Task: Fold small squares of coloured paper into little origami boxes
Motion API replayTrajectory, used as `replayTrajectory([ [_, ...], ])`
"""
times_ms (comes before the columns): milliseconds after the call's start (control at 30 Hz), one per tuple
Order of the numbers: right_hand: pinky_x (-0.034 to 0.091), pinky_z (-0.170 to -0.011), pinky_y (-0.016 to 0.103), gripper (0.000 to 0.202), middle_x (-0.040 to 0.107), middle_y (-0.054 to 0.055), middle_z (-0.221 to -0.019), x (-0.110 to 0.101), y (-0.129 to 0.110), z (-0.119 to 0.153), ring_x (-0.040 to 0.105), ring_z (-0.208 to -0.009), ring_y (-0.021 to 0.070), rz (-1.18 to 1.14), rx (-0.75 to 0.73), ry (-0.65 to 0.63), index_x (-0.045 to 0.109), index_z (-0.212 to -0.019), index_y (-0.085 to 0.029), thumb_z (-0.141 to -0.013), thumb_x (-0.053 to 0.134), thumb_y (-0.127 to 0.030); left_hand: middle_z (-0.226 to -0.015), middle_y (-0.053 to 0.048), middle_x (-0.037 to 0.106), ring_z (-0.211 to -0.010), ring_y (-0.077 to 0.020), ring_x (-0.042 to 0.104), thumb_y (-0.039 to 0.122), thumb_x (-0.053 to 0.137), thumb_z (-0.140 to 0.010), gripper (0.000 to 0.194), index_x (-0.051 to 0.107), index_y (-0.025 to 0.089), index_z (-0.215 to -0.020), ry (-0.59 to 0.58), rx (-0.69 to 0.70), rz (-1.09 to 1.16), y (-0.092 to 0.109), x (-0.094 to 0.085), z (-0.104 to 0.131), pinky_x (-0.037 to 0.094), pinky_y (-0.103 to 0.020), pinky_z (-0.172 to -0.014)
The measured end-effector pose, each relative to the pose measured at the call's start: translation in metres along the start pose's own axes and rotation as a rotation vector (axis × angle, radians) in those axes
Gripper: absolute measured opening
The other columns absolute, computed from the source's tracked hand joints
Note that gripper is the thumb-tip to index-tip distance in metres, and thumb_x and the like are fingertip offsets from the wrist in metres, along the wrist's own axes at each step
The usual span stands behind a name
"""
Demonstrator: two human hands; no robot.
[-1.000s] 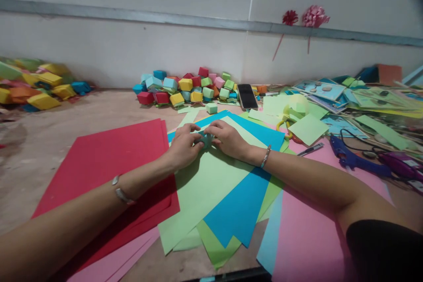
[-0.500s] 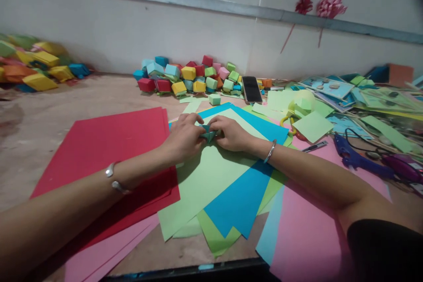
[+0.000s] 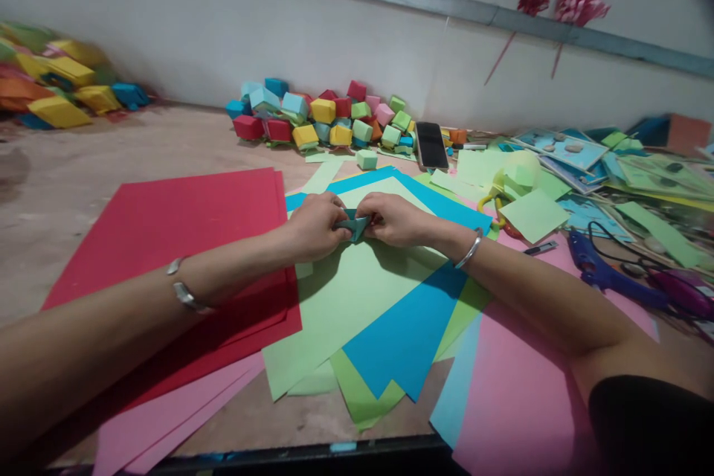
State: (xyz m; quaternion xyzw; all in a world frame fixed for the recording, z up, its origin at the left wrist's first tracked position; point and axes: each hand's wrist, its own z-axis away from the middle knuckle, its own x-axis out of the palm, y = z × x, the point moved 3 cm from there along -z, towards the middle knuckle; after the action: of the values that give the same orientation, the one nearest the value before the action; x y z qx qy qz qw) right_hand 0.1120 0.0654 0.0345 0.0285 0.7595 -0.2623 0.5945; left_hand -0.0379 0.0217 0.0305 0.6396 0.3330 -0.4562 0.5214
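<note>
Ruffled pink flower (image 3: 581,1) sits above right of black rectangular smartphone (image 3: 431,145); blue pistol-shaped glue gun (image 3: 613,280) lies nearer, right of it.

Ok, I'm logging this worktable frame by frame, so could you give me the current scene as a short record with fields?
Left hand: pinches folded blue-green paper
Right hand: pinches its other end
Beneath: pale green sheet, partly covering blue sheet
Left side: red sheets
Right side: pink sheet, utility knife, glue gun
Behind: smartphone, piled paper boxes
</note>
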Motion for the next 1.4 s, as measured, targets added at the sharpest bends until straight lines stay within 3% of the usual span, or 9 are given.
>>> replayTrajectory([
  [100, 0.037, -0.067, 0.026, 0.022, 0.063, 0.003, -0.082, 0.001, 0.001, 0.002, 0.052, -0.076, 0.0154, 0.009, -0.015, 0.094, 0.062, -0.079, -0.016, -0.073, 0.050, 0.002, -0.095, -0.008, 0.070, -0.108, -0.0333, 0.061, 0.031, 0.061, -0.072, 0.018, 0.074, 0.021, -0.066, -0.052, -0.019, -0.001, 0.005, -0.001, 0.001, 0.050, -0.040, -0.088],
  [233, 0.040, -0.071, 0.028, 0.022, 0.062, 0.005, -0.083, 0.010, 0.000, 0.003, 0.054, -0.083, 0.0179, 0.031, -0.096, 0.197, 0.061, -0.076, -0.017, -0.075, 0.048, 0.001, -0.101, -0.009, 0.069, -0.107, -0.0332, 0.061, 0.031, 0.060, -0.072, 0.018, 0.075, 0.021, -0.069, -0.011, -0.054, -0.023, 0.006, -0.001, 0.002, 0.049, -0.042, -0.089],
  [500, 0.043, -0.071, 0.030, 0.025, 0.061, 0.006, -0.088, 0.014, 0.000, -0.001, 0.055, -0.088, 0.0208, 0.043, -0.048, 0.148, 0.061, -0.075, -0.018, -0.071, 0.050, 0.004, -0.097, -0.009, 0.070, -0.092, -0.0265, 0.063, 0.034, 0.055, -0.074, 0.023, 0.069, 0.021, -0.062, -0.023, -0.025, -0.013, -0.002, 0.003, -0.001, 0.051, -0.036, -0.077],
  [767, 0.039, -0.071, 0.029, 0.017, 0.061, 0.007, -0.091, 0.011, -0.005, 0.001, 0.054, -0.086, 0.0197, 0.074, -0.084, 0.056, 0.059, -0.082, -0.017, -0.076, 0.055, -0.002, -0.095, -0.007, 0.069, -0.090, -0.0256, 0.063, 0.030, 0.063, -0.067, 0.013, 0.073, 0.021, -0.066, -0.112, 0.045, 0.030, 0.004, -0.006, -0.002, 0.050, -0.034, -0.077],
  [967, 0.040, -0.073, 0.027, 0.021, 0.066, 0.005, -0.090, 0.004, -0.004, 0.008, 0.056, -0.084, 0.0173, 0.001, -0.134, 0.089, 0.060, -0.094, -0.017, -0.083, 0.048, -0.003, -0.111, -0.008, 0.067, -0.105, -0.0291, 0.061, 0.031, 0.067, -0.070, 0.018, 0.077, 0.024, -0.082, 0.071, -0.003, -0.049, 0.009, -0.018, 0.009, 0.049, -0.039, -0.089],
  [1133, 0.044, -0.078, 0.030, 0.026, 0.066, 0.007, -0.091, 0.010, 0.000, 0.007, 0.057, -0.086, 0.0183, 0.020, -0.164, 0.135, 0.062, -0.088, -0.016, -0.081, 0.043, 0.000, -0.115, -0.006, 0.068, -0.111, -0.0317, 0.057, 0.030, 0.065, -0.071, 0.016, 0.079, 0.026, -0.078, 0.055, 0.026, -0.155, 0.007, -0.015, 0.010, 0.048, -0.041, -0.093],
  [1233, 0.046, -0.078, 0.031, 0.027, 0.066, 0.008, -0.093, 0.013, 0.001, 0.006, 0.057, -0.089, 0.0191, 0.009, -0.167, 0.171, 0.065, -0.086, -0.017, -0.081, 0.043, -0.001, -0.110, -0.005, 0.070, -0.106, -0.0288, 0.060, 0.031, 0.068, -0.070, 0.013, 0.079, 0.026, -0.075, 0.024, 0.025, -0.056, 0.006, -0.015, 0.007, 0.048, -0.038, -0.094],
  [1400, 0.045, -0.076, 0.031, 0.027, 0.064, 0.007, -0.090, 0.014, 0.002, 0.005, 0.056, -0.086, 0.0189, -0.001, -0.169, 0.192, 0.066, -0.079, -0.018, -0.083, 0.045, -0.003, -0.109, -0.003, 0.069, -0.095, -0.0232, 0.065, 0.038, 0.067, -0.072, 0.018, 0.079, 0.025, -0.077, -0.093, -0.010, 0.236, 0.006, -0.015, 0.005, 0.051, -0.031, -0.081],
])
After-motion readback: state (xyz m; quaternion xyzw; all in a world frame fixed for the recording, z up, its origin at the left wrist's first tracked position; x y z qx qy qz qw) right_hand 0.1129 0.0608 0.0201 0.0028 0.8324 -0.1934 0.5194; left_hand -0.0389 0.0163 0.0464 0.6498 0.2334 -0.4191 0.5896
